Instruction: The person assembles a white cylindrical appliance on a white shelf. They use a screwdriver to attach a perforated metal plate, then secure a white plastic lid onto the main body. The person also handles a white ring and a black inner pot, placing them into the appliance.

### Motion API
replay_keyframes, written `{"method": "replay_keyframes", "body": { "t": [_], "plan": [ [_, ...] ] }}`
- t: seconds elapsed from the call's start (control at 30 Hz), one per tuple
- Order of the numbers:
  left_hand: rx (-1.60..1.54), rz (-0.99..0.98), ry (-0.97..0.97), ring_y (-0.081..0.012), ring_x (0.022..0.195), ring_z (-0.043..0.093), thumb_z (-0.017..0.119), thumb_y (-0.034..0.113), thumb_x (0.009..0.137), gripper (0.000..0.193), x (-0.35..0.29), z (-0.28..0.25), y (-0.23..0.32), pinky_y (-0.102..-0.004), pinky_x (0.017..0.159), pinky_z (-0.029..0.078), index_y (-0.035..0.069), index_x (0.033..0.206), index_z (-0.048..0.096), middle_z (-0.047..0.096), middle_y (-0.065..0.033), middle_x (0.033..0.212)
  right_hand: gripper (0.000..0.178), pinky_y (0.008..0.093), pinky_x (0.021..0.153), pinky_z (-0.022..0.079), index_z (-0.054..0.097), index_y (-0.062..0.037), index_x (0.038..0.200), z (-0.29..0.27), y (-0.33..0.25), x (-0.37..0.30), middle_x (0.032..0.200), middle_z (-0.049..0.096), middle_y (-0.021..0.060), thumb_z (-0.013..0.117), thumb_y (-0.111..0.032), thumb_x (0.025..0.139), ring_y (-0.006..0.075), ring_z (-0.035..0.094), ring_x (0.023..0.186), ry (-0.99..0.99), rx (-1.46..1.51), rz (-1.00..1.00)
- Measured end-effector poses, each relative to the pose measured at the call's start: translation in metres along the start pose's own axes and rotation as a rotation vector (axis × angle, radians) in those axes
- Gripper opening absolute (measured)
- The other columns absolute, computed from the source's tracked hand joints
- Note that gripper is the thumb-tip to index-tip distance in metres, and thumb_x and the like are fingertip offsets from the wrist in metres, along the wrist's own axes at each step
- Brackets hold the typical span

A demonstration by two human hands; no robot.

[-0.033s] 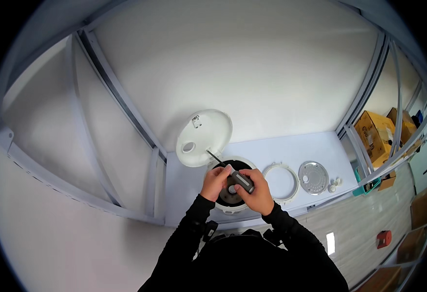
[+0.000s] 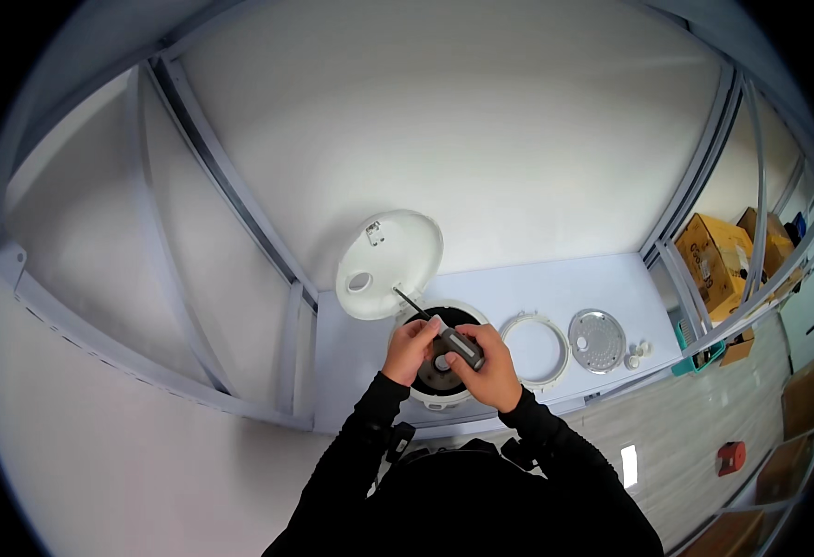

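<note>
A screwdriver (image 2: 462,347) with a grey handle and dark shaft is held over a white rice cooker body (image 2: 437,404). My right hand (image 2: 492,369) is wrapped round its handle. My left hand (image 2: 410,350) pinches it where handle meets shaft; a small pale patch shows at those fingertips, too small to name. The shaft slants up and left, its tip at the lower edge of the cooker's raised white lid (image 2: 405,243). Whether the tip sits in a screw cannot be made out. Under my hands, the dark round inside of the cooker is partly hidden.
Right of the cooker on the white table (image 2: 351,371) lie a white ring (image 2: 509,339), a perforated metal disc (image 2: 600,339) and small white parts (image 2: 633,360). Metal frame posts (image 2: 699,167) flank the table. Cardboard boxes (image 2: 718,265) and a red object (image 2: 731,457) are beyond, at right.
</note>
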State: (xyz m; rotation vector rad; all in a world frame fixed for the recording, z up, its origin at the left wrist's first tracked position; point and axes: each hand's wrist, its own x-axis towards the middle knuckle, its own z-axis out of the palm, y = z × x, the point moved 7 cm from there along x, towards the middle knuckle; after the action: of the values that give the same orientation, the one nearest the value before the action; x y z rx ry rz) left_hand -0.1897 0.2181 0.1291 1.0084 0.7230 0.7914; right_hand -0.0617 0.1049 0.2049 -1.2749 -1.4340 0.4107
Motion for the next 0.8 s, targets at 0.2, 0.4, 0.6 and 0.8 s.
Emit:
{"method": "replay_keyframes", "body": {
  "t": [0.2,0.4,0.6,0.8],
  "plan": [
    [-0.073,0.042,-0.07,-0.006,0.055,0.042,0.067,0.034,0.101,0.032,0.001,0.001,-0.002,-0.0248,0.053,0.035,0.007,0.084,0.061,0.046,0.0053,0.064,0.04,0.0329,0.082,0.053,0.058,0.0,0.131,0.005,0.013,-0.005,0.105,0.072,0.014,0.068,-0.018,0.097,0.0208,0.068,0.092,-0.106,0.172,0.27],
    [-0.133,0.065,0.042,-0.0083,0.058,0.037,0.053,0.036,0.107,0.034,0.003,-0.012,-0.001,-0.0281,0.057,0.035,0.007,0.091,0.059,0.04,0.0041,0.066,0.034,0.0326,0.084,0.054,0.061,0.001,0.127,0.002,0.01,-0.005,0.108,0.073,0.0148,0.068,-0.016,0.098,0.0203,0.069,0.096,-0.041,0.091,0.09],
    [-0.278,0.133,0.221,-0.0085,0.058,0.035,0.048,0.045,0.109,0.044,0.01,-0.032,0.008,-0.0278,0.056,0.033,0.003,0.109,0.06,0.035,0.0049,0.067,0.032,0.0369,0.086,0.055,0.064,-0.0007,0.123,-0.009,0.005,-0.011,0.111,0.072,0.018,0.069,-0.011,0.093,0.0317,0.072,0.099,-0.051,0.103,0.106],
    [-0.305,0.179,0.255,-0.0072,0.055,0.032,0.05,0.035,0.11,0.033,0.008,-0.03,0.017,-0.0274,0.055,0.031,0.005,0.101,0.059,0.034,0.0061,0.064,0.03,0.0339,0.082,0.055,0.066,-0.0003,0.12,-0.021,0.005,-0.017,0.107,0.073,0.0162,0.069,-0.007,0.091,0.0267,0.072,0.094,-0.092,0.165,0.138]
  ]
}}
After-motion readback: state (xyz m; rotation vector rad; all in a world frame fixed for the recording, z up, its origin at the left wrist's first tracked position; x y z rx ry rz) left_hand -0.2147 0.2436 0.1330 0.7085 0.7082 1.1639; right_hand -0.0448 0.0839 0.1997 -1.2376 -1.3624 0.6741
